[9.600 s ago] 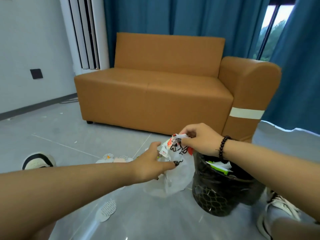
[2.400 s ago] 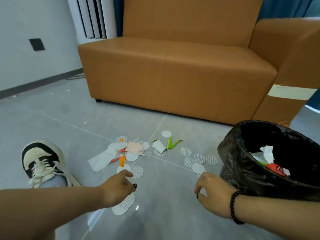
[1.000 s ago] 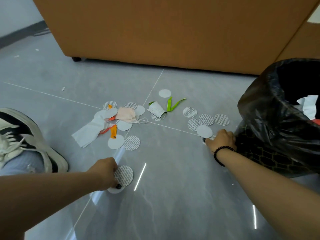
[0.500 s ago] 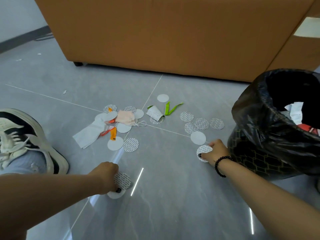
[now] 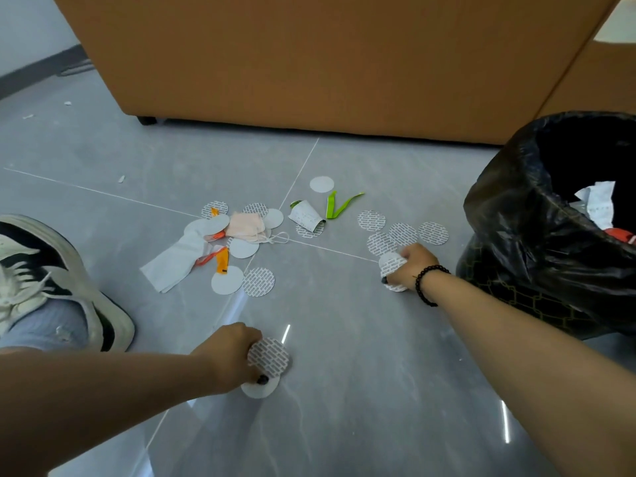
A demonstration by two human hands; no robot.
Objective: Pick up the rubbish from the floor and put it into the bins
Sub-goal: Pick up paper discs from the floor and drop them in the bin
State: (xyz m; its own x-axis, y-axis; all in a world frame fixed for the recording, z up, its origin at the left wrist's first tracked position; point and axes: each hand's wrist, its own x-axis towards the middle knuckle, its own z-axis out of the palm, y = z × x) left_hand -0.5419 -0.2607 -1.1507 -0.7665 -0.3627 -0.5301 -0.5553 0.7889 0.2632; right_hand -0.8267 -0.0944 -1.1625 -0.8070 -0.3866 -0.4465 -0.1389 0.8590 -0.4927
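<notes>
Your left hand (image 5: 230, 356) is low on the grey tiled floor (image 5: 344, 407), near its front part, and its fingers are curled on a printed round seal (image 5: 268, 357), with a plain white disc (image 5: 258, 390) under the thumb. Your right hand (image 5: 411, 266), with a black bead bracelet (image 5: 425, 285) at the wrist, is further back and to the right, and it pinches another printed seal (image 5: 390, 265) which is bent upward, just beside the bin. The bin (image 5: 537, 256), with a black bag lining it, stands at the right side of the floor and already has paper scraps (image 5: 599, 203) inside. Three more printed seals (image 5: 402, 232) lie just behind your right hand. In the middle of the floor, before the orange sofa (image 5: 309, 56), the rest of the rubbish lies together: a pale face mask (image 5: 246, 226), a white tissue (image 5: 173, 261), orange strips (image 5: 222, 261), a crumpled small wrapper (image 5: 304, 215), a green strip (image 5: 339, 206) and several white discs (image 5: 227, 280). Your shoe (image 5: 58, 280) is at the left edge.
</notes>
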